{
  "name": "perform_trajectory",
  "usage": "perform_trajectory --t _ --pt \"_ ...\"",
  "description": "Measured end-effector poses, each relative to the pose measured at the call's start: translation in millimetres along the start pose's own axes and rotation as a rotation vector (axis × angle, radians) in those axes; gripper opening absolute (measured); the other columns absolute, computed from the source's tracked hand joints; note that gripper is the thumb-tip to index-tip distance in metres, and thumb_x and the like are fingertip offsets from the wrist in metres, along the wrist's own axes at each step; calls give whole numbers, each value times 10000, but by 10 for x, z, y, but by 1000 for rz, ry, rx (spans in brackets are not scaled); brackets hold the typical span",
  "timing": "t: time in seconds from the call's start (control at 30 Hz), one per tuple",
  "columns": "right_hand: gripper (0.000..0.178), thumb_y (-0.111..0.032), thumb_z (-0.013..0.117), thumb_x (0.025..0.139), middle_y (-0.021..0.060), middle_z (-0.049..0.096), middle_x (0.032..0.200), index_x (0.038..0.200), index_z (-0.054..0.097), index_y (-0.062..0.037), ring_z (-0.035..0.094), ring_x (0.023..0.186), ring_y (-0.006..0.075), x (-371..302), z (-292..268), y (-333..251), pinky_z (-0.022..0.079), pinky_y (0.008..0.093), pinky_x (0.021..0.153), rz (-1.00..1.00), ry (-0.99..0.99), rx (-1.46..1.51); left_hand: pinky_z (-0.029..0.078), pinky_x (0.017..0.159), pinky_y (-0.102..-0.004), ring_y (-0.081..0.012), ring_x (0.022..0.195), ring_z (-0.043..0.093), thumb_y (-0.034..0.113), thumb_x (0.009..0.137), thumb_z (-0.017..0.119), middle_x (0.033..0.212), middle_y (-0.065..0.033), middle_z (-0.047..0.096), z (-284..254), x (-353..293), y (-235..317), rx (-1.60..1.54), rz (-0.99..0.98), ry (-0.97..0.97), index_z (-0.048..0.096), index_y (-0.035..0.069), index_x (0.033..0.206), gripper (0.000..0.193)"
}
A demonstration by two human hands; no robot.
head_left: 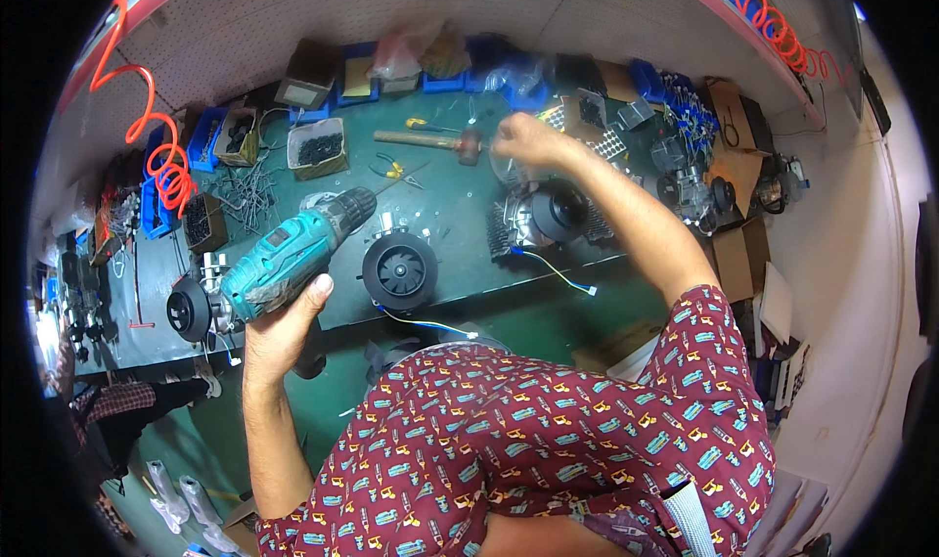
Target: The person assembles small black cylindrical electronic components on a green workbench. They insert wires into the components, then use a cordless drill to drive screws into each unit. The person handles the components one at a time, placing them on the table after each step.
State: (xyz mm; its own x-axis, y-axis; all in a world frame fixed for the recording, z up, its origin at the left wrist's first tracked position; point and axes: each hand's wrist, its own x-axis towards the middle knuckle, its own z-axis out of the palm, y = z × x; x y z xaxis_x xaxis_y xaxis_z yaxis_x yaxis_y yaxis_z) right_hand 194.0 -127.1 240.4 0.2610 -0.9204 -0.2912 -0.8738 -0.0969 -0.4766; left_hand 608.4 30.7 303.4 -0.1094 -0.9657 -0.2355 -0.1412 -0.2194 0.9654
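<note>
My left hand [285,334] is wrapped round the grip of a teal cordless drill [282,254]. The drill's black chuck points up and to the right over the bench. Farther out, my right hand [528,139] has its fingers curled together above a clear plastic container or bag [513,172]; whatever it pinches is too small or hidden to name. A black round fan unit [399,269] with a cable sits on the bench right of the drill. Below my right forearm stands another motor unit with a black round housing [559,211]. A hammer [427,140] lies left of my right hand.
Pliers with yellow-and-blue handles [393,171] rest on the green bench [450,249]. Boxes of dark small parts [318,149] and blue bins [206,138] line the back. Another fan unit [190,310] stands left. Red coiled hoses [147,117] hang at the left and right.
</note>
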Motion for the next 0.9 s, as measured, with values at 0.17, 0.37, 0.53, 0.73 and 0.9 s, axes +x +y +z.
perform_trajectory --t 0.17,0.37,0.53,0.73,0.9 --pt "336 -304 663 868 187 709 857 880 665 31 697 809 280 -68 95 -221 549 403 726 90 234 225 489 790 -272 -111 895 576 126 854 789 1047 -12 647 11 35 25 44 -16 -8 644 37 1224 407" --pt "195 142 470 867 195 653 1052 1010 574 61 683 973 271 -415 218 -514 604 380 855 257 232 1338 497 885 -308 -147 997 598 89 854 776 1107 -40 656 41 -64 -80 31 43 9 623 31 1243 421" --pt "199 88 551 906 210 655 1124 1100 590 65 679 1044 308 -666 655 -503 598 383 908 126 279 1813 522 764 -298 -141 859 621 124 848 779 1002 -39 666 121 -147 -45 -41 37 -41 644 24 1156 351" --pt "134 24 600 937 192 677 1072 1070 602 27 696 1018 315 -755 902 -633 602 368 884 121 488 2083 533 733 -305 -151 821 632 158 849 778 998 -52 666 198 -186 -20 -88 -18 -84 641 15 1152 363" --pt "93 7 616 938 160 692 1035 1025 603 -19 702 1008 300 -740 990 -638 603 360 858 96 508 2166 521 697 -305 -150 758 623 180 839 772 1001 -69 669 249 -178 -72 -53 -13 -83 633 25 1170 391"
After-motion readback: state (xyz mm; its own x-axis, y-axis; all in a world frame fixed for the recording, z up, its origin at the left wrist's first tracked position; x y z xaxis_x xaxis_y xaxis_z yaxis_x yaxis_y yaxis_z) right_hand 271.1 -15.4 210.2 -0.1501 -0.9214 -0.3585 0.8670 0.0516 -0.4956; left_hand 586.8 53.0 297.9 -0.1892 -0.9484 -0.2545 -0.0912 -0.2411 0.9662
